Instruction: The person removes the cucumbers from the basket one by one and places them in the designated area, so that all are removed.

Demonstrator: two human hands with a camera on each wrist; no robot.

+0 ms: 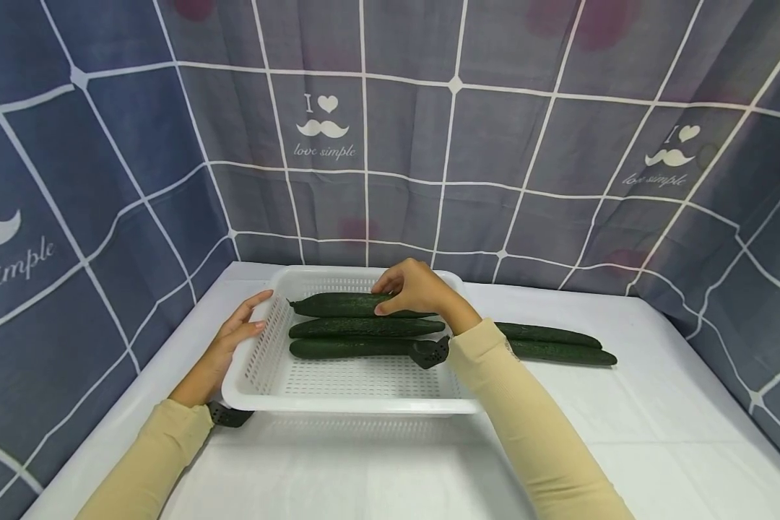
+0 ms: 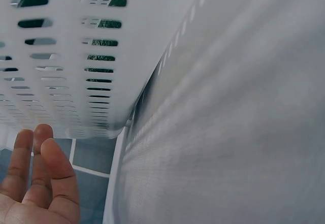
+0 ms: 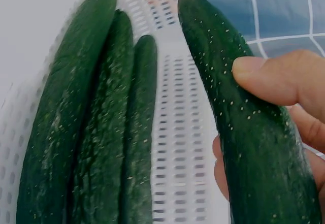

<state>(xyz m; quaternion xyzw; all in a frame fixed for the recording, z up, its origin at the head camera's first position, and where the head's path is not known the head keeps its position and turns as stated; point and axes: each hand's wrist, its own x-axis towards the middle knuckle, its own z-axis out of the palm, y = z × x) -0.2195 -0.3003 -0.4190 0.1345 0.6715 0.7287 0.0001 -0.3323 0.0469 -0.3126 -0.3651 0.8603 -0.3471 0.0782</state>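
My right hand (image 1: 416, 289) pinches a dark green cucumber (image 3: 254, 132), thumb on one side and fingers on the other. In the head view, cucumbers lie lengthwise in a white perforated plastic basket (image 1: 364, 404); the right hand is on the farthest one. The right wrist view shows three cucumbers (image 3: 61, 107) side by side in the basket, with a gap between them and the held one. At the basket's left end is my left hand (image 1: 230, 343), its fingers fairly straight and close against the rim. Its fingers (image 2: 61, 178) hold nothing in the left wrist view.
Right of the basket, two more cucumbers (image 1: 559, 345) lie on the white tablecloth (image 1: 676, 412), partly hidden by the right forearm. A grey-blue checked curtain (image 1: 403, 144) surrounds the back and sides. Black devices (image 1: 230, 415) sit at both wrists.
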